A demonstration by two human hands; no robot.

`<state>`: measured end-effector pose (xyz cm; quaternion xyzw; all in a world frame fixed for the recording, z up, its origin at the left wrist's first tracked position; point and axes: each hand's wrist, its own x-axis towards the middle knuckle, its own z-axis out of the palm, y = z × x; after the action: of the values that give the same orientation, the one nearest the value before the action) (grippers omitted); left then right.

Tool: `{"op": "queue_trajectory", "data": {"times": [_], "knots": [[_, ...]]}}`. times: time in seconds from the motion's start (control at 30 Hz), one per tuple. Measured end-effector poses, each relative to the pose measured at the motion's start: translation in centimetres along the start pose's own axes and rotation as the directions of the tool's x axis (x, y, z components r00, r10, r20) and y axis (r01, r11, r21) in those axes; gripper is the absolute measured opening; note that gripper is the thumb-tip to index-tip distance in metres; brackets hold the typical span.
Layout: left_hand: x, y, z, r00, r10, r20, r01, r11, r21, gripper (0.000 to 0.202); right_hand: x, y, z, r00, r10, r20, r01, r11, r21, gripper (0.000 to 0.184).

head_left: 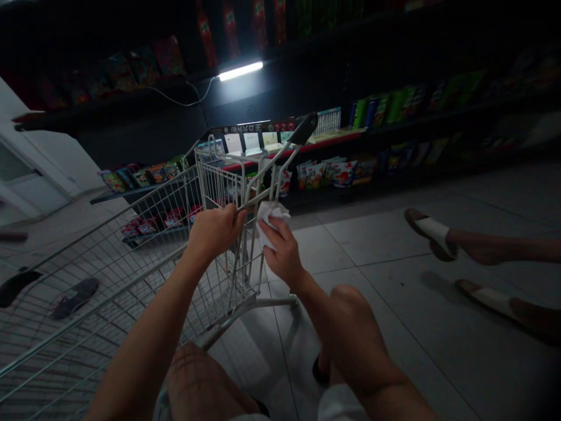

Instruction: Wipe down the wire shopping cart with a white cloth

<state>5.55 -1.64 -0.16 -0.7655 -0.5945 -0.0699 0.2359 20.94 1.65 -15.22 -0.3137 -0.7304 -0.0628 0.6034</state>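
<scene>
Entry: our left hand (214, 234), fingers wrapped tight on a rail of the wire shopping cart (219, 181). Our right hand (283, 251), fingers closed on a crumpled white tissue (270, 225), held against the cart's frame. Beyond: snack packets (326, 174) on a dark shelf (394, 131).

My feed shows black shelves (421, 124) at twelve o'clock with a strip light (241, 71), grey floor tiles (394, 245) at four, a white door (26, 181) at nine.

Printed strip (256, 125) on a shopping-cart handle (302, 130) at 12 o'clock, snack packets (326, 173) at 1 o'clock — no wording legible, too dark and blurred.
</scene>
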Motion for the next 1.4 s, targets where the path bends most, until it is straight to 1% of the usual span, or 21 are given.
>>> {"op": "queue_trajectory", "data": {"times": [0.07, 0.1, 0.13, 0.2, 0.23, 0.3, 0.4, 0.5, 0.57, 0.67, 0.73, 0.8, 0.93, 1.03, 1.13, 1.2, 1.27, 1.33, 1.37, 1.4], "knots": [[-0.3, -0.1, 0.0, 1.0, 0.015, -0.007, -0.016, 1.0, -0.002, 0.053, 3.0, 0.2, -1.3, 0.989, -0.068, -0.131, 0.061, 0.997, -0.053, 0.067], [-0.5, -0.2, -0.1, 1.0, 0.024, -0.009, -0.024, 1.0, -0.005, 0.053, 4.8, 0.5, -1.8, 0.982, -0.108, -0.156, 0.095, 0.991, -0.089, 0.067], [-0.6, -0.3, -0.1, 0.999, 0.031, -0.008, -0.031, 0.999, -0.007, 0.053, 6.7, 0.9, -2.4, 0.977, -0.148, -0.153, 0.13, 0.984, -0.125, 0.066], [-1.0, -0.5, -0.2, 0.999, 0.046, -0.004, -0.046, 0.999, -0.013, 0.052, 10.1, 2.3, -3.4, 0.974, -0.199, -0.109, 0.175, 0.965, -0.196, 0.064], [-1.2, -0.6, -0.3, 0.999, 0.052, -0.002, -0.052, 0.998, -0.017, 0.051, 11.5, 3.2, -4.0, 0.974, -0.206, -0.092, 0.18, 0.956, -0.233, 0.063], [-1.4, -0.7, -0.4, 0.998, 0.065, 0.001, -0.065, 0.998, -0.026, 0.05, 13.8, 5.0, -5.3, 0.979, -0.182, -0.088, 0.148, 0.943, -0.299, 0.063], [-1.6, -0.8, -0.5, 0.997, 0.076, -0.004, -0.076, 0.997, -0.029, 0.05, 15.3, 6.7, -6.8, 0.988, -0.105, -0.11, 0.06, 0.934, -0.353, 0.064], [-1.7, -0.7, -0.7, 0.997, 0.078, 0.009, -0.078, 0.997, -0.015, 0.05, 14.7, 6.3, -7.0, 0.986, -0.075, -0.152, 0.015, 0.93, -0.366, 0.067], [-1.8, -0.6, -0.8, 0.996, 0.086, 0.027, -0.086, 0.996, -0.007, 0.05, 13.3, 5.2, -6.4, 0.98, -0.108, -0.165, 0.043, 0.935, -0.353, 0.068], [-2.0, -0.6, -1.0, 0.994, 0.102, 0.041, -0.101, 0.995, -0.009, 0.05, 11.1, 3.7, -5.7, 0.976, -0.195, -0.1, 0.151, 0.93, -0.336, 0.065], [-2.0, -0.6, -1.0, 0.993, 0.108, 0.043, -0.107, 0.994, -0.017, 0.051, 10.6, 3.5, -6.0, 0.976, -0.215, -0.042, 0.187, 0.916, -0.356, 0.062], [-2.0, -0.6, -0.9, 0.993, 0.113, 0.041, -0.112, 0.993, -0.025, 0.051, 11.2, 4.2, -6.8, 0.983, -0.182, -0.023, 0.158, 0.903, -0.4, 0.061], [-1.7, -0.6, -0.7, 0.99, 0.139, 0.027, -0.138, 0.99, -0.038, 0.049, 13.6, 6.3, -8.7, 0.993, -0.103, -0.065, 0.061, 0.884, -0.463, 0.061], [-1.5, -0.9, -0.4, 0.986, 0.164, 0.008, -0.163, 0.985, -0.047, 0.048, 14.0, 6.3, -8.7, 0.989, -0.094, -0.116, 0.033, 0.896, -0.442, 0.063], [-1.2, -1.8, 0.0, 0.983, 0.182, -0.024, -0.183, 0.98, -0.073, 0.048, 12.5, 4.5, -7.4, 0.985, -0.106, -0.134, 0.049, 0.928, -0.37, 0.065], [-1.1, -2.7, 0.4, 0.977, 0.203, -0.064, -0.209, 0.972, -0.11, 0.051, 10.8, 2.9, -6.4, 0.982, -0.161, -0.101, 0.122, 0.941, -0.315, 0.063], [-1.1, -3.8, 0.8, 0.969, 0.225, -0.107, -0.24, 0.957, -0.163, 0.053, 9.2, 1.5, -5.5, 0.969, -0.244, -0.039, 0.225, 0.937, -0.266, 0.061], [-1.2, -4.9, 1.0, 0.964, 0.229, -0.136, -0.255, 0.939, -0.23, 0.054, 8.0, 0.8, -5.3, 0.954, -0.299, 0.03, 0.298, 0.928, -0.222, 0.06], [-1.3, -5.5, 1.1, 0.965, 0.225, -0.139, -0.255, 0.929, -0.268, 0.054, 7.7, 0.7, -5.4, 0.951, -0.307, 0.046, 0.309, 0.929, -0.203, 0.059], [-1.4, -6.1, 1.2, 0.966, 0.218, -0.137, -0.25, 0.918, -0.308, 0.053, 7.6, 0.8, -5.8, 0.954, -0.299, 0.036, 0.3, 0.934, -0.193, 0.059]]}}
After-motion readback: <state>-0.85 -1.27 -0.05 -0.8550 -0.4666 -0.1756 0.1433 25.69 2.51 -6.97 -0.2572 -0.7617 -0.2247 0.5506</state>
